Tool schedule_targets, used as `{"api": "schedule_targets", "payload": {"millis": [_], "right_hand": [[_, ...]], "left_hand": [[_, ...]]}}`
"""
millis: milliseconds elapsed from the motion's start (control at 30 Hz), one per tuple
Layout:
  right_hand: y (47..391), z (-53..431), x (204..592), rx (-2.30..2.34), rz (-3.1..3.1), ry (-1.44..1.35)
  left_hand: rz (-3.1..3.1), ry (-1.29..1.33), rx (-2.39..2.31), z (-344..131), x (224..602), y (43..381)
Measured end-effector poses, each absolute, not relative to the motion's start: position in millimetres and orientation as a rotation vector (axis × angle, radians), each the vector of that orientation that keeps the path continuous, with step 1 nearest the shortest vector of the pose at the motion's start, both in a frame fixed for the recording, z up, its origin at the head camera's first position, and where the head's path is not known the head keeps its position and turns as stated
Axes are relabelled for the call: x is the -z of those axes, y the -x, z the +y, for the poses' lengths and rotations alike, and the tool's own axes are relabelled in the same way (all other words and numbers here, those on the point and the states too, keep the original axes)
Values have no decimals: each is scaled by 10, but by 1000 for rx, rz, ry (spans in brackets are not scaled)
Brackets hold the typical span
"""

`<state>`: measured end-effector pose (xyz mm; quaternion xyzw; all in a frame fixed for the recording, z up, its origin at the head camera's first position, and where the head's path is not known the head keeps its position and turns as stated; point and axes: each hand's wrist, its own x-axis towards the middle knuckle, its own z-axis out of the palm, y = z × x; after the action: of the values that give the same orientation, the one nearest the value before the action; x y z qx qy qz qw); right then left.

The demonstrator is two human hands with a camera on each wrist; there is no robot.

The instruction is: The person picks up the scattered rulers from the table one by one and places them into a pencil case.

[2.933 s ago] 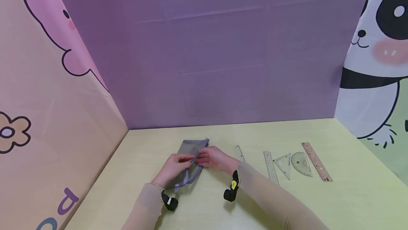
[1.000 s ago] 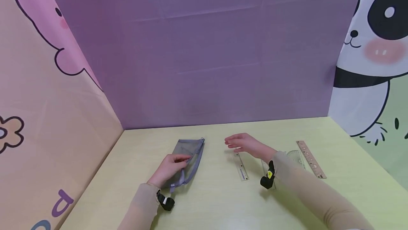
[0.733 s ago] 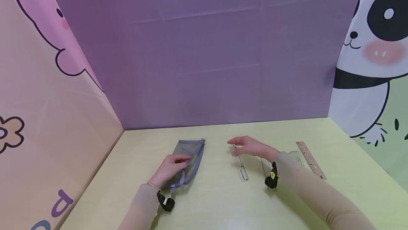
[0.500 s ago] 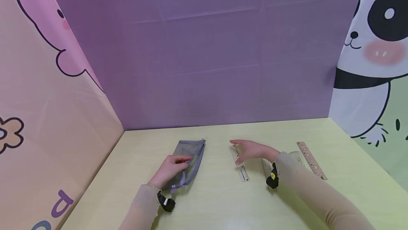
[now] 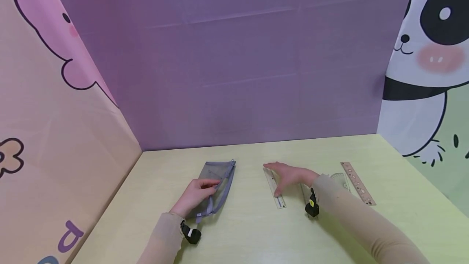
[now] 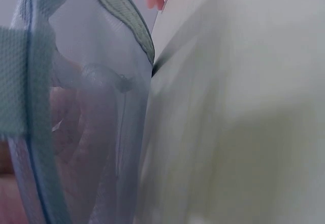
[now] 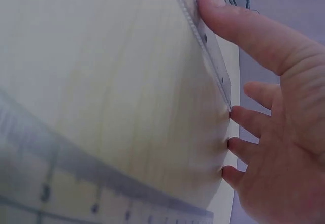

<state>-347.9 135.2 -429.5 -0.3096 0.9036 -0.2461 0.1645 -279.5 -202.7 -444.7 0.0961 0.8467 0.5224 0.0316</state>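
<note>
My left hand (image 5: 196, 195) grips the edge of a grey-purple mesh zip pouch (image 5: 214, 168) lying on the table. The pouch's see-through mesh (image 6: 101, 127) and woven trim fill the left half of the left wrist view, with fingers partly visible through it. To the right, my right hand (image 5: 292, 175) reaches over a short clear ruler (image 5: 280, 203), thumb and fingers spread apart. In the right wrist view the thumb lies at the side of this ruler (image 7: 212, 51), and the other fingertips touch down around its far end.
A second clear ruler (image 7: 117, 196) lies under my right wrist, its markings close to that camera. Farther right are a clear protractor (image 5: 341, 179), partly covered by my sleeve, and a pink ruler (image 5: 358, 183). A purple backdrop (image 5: 223, 73) stands behind the table.
My right hand has left the pouch, moved right and lowered onto the short clear ruler, its thumb sliding nearer along it. The left hand keeps its grip on the pouch.
</note>
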Motion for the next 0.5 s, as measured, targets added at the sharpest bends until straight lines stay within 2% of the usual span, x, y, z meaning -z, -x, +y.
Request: {"api": "schedule_targets", "payload": {"millis": [500], "right_hand": [[3494, 1286, 4315, 619, 2697, 813]], "left_hand": [[2596, -292, -1621, -2028, 4443, 2769]]}}
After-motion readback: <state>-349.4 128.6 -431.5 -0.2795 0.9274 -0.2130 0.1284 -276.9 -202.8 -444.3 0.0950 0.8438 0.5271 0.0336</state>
